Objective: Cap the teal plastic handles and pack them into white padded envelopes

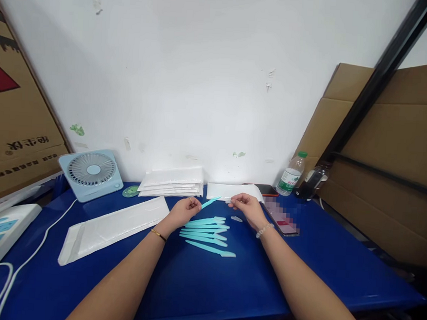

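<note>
My left hand [185, 211] pinches one end of a light blue, thin stick-like tool [210, 202], which points up and to the right. My right hand [246, 207] holds a small whitish translucent piece [228, 201] between thumb and finger, a little to the right of the tool's tip. Below my hands, several similar light blue tools [209, 236] lie side by side on the blue table [214, 289]. Another small translucent piece [236, 219] rests on the table just under my right hand.
White padded envelopes lie at the left [113, 229] and in a stack [171, 181] by the wall. A blue fan [93, 173] stands back left. Phones [282, 216], a green-capped bottle [290, 176] and a dark bottle [311, 183] are at the right.
</note>
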Demonstrator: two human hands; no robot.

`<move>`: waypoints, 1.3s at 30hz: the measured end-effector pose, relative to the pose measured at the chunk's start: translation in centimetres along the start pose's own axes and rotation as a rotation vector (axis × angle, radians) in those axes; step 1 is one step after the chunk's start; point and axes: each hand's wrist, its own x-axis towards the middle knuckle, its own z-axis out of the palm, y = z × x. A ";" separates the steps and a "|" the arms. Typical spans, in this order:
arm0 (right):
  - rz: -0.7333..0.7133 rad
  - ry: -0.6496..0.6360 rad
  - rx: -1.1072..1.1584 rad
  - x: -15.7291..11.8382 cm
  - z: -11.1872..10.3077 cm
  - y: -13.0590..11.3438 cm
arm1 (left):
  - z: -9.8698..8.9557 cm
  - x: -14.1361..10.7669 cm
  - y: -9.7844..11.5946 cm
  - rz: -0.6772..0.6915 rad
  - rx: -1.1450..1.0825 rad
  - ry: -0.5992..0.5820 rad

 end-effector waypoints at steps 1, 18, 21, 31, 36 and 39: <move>0.007 0.010 0.068 0.0 0.0 0.0 | 0.0 0.0 0.0 0.001 -0.007 -0.006; -0.218 0.011 -0.123 -0.6 1.0 -0.9 | 0.1 -0.2 0.1 0.023 0.045 -0.043; -0.233 0.032 -0.159 -0.6 0.8 -1.0 | 0.1 -0.2 0.2 0.015 0.054 -0.032; -0.259 -0.233 -0.226 -1.7 1.7 -2.6 | 0.1 -0.9 1.4 0.018 0.088 -0.145; -0.243 -0.256 -0.526 -1.8 -0.5 -3.1 | 0.0 -0.9 0.9 0.062 0.325 0.004; -0.224 -0.278 -0.846 -1.9 -1.7 -3.2 | -0.3 -0.8 0.3 0.085 0.545 0.145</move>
